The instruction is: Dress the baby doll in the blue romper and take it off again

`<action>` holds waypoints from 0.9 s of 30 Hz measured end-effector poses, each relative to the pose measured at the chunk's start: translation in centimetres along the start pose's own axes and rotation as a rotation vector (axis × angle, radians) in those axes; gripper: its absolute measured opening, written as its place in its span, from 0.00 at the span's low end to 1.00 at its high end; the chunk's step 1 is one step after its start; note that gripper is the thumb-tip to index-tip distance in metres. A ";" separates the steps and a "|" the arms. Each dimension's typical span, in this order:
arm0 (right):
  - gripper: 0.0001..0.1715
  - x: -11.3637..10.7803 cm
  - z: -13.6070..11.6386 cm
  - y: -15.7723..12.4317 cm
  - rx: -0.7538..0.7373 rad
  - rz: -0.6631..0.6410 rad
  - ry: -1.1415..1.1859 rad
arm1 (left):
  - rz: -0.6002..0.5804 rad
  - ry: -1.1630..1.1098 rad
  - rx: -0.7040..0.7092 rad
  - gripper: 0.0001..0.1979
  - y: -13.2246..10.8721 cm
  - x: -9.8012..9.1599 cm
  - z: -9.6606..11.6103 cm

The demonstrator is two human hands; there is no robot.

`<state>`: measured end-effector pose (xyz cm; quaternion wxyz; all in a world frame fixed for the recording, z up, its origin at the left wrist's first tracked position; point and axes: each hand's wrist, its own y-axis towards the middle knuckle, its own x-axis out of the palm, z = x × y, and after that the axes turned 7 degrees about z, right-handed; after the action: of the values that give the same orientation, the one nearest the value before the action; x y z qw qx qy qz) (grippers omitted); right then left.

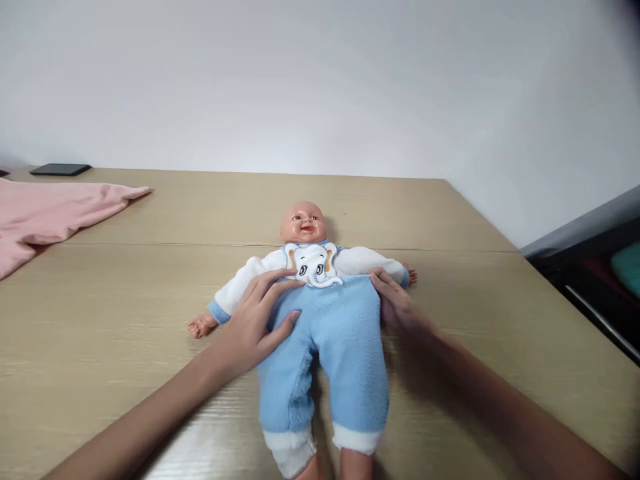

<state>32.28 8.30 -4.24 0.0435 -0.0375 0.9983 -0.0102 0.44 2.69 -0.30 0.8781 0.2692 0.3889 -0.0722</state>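
Note:
A baby doll (pixel 303 223) lies on its back on the table, head away from me, arms spread. It wears a fleece romper (pixel 345 340) with blue legs, white sleeves and white leg cuffs. On the chest is a white elephant applique (pixel 316 265). My left hand (pixel 265 310) rests with fingers apart on the left side of the romper's front, fingertips by the elephant. At the right side of the waist, my right hand (pixel 395 300) pinches the blue cloth between thumb and fingers. The doll's feet fall outside the lower edge of the view.
On the wooden table (pixel 150 293) a pink cloth garment (pixel 55 207) lies at the far left. Behind it is a dark flat phone-like object (pixel 61 169). A white wall (pixel 320 87) stands behind the table. Beyond the right edge is a dark item (pixel 580 273) with green cloth.

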 end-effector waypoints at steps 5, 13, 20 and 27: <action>0.22 0.2 0.5 1.0 -0.190 -0.035 -0.242 | 0.038 -0.036 0.016 0.19 0.6 0.8 -1.0; 0.21 -0.4 0.9 -2.6 -0.228 0.067 -0.292 | 0.091 0.036 -0.159 0.29 -5.2 0.4 3.9; 0.21 -0.5 1.7 -4.1 -0.240 0.144 -0.306 | 0.042 0.127 -0.278 0.61 -17.1 5.2 8.8; 0.15 -0.8 0.9 -3.5 -0.343 0.223 -0.338 | -0.012 -0.011 -0.151 0.60 -17.8 4.1 7.5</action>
<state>33.42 4.83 -4.94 0.2033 0.0645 0.9620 0.1705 2.15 -16.01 -6.53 0.8976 0.1992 0.3901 -0.0494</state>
